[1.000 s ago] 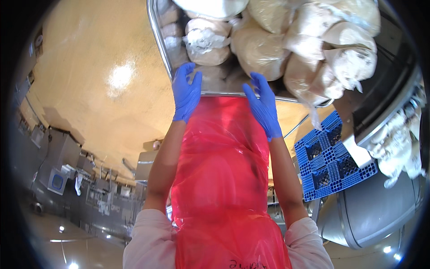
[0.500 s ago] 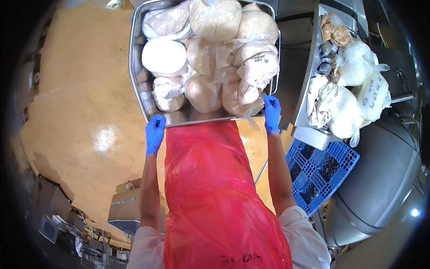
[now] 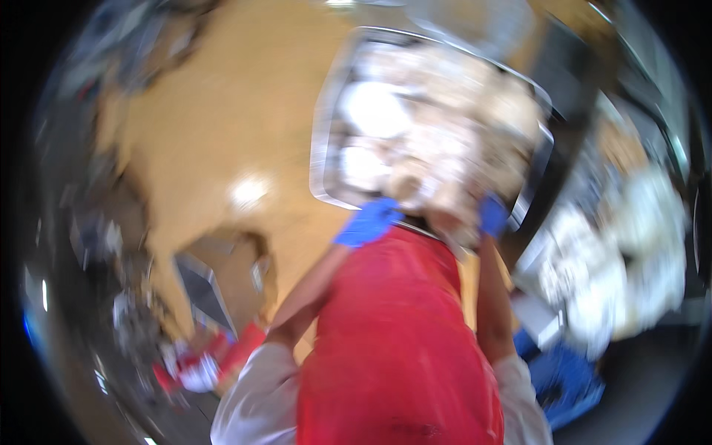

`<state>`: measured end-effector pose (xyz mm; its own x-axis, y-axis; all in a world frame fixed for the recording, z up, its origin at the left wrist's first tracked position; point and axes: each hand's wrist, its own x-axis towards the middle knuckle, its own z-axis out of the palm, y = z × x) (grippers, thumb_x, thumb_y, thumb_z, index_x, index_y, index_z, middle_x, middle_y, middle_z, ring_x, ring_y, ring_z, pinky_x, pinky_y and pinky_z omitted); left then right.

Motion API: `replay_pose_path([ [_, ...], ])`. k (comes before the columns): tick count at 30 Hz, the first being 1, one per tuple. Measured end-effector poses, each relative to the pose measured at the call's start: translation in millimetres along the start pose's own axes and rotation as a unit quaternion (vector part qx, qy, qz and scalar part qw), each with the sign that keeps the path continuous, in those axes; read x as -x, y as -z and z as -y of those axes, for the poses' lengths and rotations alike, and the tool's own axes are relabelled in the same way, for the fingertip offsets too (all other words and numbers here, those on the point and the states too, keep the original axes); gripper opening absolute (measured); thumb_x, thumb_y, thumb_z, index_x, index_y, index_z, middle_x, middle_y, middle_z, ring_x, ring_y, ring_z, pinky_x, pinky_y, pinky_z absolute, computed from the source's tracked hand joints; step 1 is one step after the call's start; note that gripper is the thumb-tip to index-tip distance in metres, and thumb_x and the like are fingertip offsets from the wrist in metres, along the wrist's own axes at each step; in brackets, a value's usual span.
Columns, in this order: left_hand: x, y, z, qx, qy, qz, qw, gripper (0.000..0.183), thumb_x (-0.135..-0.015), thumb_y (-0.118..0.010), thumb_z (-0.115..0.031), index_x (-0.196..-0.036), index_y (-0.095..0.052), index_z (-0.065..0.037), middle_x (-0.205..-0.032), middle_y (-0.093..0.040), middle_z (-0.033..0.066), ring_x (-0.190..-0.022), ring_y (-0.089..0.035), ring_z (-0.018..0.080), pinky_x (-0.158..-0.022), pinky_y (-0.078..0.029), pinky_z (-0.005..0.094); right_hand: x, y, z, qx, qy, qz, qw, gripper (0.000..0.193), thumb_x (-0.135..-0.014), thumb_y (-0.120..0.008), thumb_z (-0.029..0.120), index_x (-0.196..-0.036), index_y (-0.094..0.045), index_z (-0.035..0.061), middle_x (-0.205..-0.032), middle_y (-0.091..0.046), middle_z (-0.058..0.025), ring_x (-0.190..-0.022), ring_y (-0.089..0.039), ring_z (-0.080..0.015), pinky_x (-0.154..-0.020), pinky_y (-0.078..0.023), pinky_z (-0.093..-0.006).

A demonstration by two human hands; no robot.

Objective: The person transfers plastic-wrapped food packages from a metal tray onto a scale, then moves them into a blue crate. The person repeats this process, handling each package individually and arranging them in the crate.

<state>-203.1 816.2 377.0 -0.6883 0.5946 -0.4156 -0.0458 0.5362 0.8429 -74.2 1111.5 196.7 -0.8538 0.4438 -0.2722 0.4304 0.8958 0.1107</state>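
Through heavy blur, your blue-gloved left hand [image 3: 368, 222] and right hand [image 3: 492, 215] clasp the near rim of a steel tray [image 3: 324, 126] heaped with pale bagged lumps [image 3: 445, 141], seemingly heavy, soft, apt to slide, held before your red apron [image 3: 400, 334].
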Motion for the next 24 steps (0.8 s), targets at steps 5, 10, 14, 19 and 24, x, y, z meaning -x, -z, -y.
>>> replay_pose_path([
  [5, 133, 36, -36, -0.139, 0.092, 0.055, 0.984, 0.035, -0.087, -0.056, -0.036, -0.104, -0.060, -0.005, -0.097, -0.062, 0.0182, -0.090, -0.061, 0.0330, -0.080, -0.047, 0.0407, 94, 49, -51, -0.764, -0.352, 0.233, 0.488, 0.023, -0.085, -0.058, 0.042, -0.076, -0.050, 0.0221, -0.060, -0.045, 0.0068, -0.052, -0.044, -0.0105, -0.049, -0.037, -0.0275],
  [10, 187, 28, 3, -0.075, 0.130, -0.138, 0.979, 0.036, -0.087, -0.056, -0.038, -0.101, -0.059, -0.005, -0.092, -0.063, 0.0166, -0.084, -0.061, 0.0327, -0.076, -0.048, 0.0398, 83, 25, -49, -0.692, -0.411, 0.190, 0.562, 0.026, -0.081, -0.059, 0.045, -0.082, -0.052, 0.0205, -0.072, -0.050, 0.0013, -0.065, -0.050, -0.0153, -0.062, -0.041, -0.0393],
  [14, 258, 8, 49, -0.033, 0.225, -0.184, 0.956, 0.035, -0.088, -0.056, -0.038, -0.101, -0.059, -0.005, -0.089, -0.064, 0.0157, -0.081, -0.062, 0.0319, -0.074, -0.049, 0.0398, 84, 13, -65, -0.748, -0.376, 0.224, 0.499, 0.024, -0.080, -0.061, 0.038, -0.084, -0.053, 0.0157, -0.078, -0.053, -0.0025, -0.069, -0.051, -0.0179, -0.061, -0.043, -0.0379],
  [19, 310, 3, 87, -0.029, 0.229, -0.240, 0.943, 0.036, -0.086, -0.058, -0.039, -0.099, -0.060, -0.006, -0.084, -0.065, 0.0155, -0.079, -0.062, 0.0293, -0.071, -0.049, 0.0386, 61, -55, -136, -0.388, 0.144, 0.171, 0.894, 0.012, -0.081, -0.057, 0.018, -0.079, -0.053, 0.0060, -0.082, -0.058, -0.0087, -0.070, -0.053, -0.0202, -0.060, -0.048, -0.0344],
  [24, 360, 20, 119, -0.002, 0.235, -0.285, 0.929, 0.035, -0.086, -0.061, -0.039, -0.100, -0.062, -0.007, -0.089, -0.066, 0.0133, -0.080, -0.063, 0.0263, -0.073, -0.050, 0.0377, 142, 0, -43, -0.454, 0.053, 0.126, 0.881, 0.011, -0.082, -0.055, 0.010, -0.081, -0.060, 0.0006, -0.084, -0.061, -0.0149, -0.071, -0.056, -0.0262, -0.061, -0.049, -0.0362],
])
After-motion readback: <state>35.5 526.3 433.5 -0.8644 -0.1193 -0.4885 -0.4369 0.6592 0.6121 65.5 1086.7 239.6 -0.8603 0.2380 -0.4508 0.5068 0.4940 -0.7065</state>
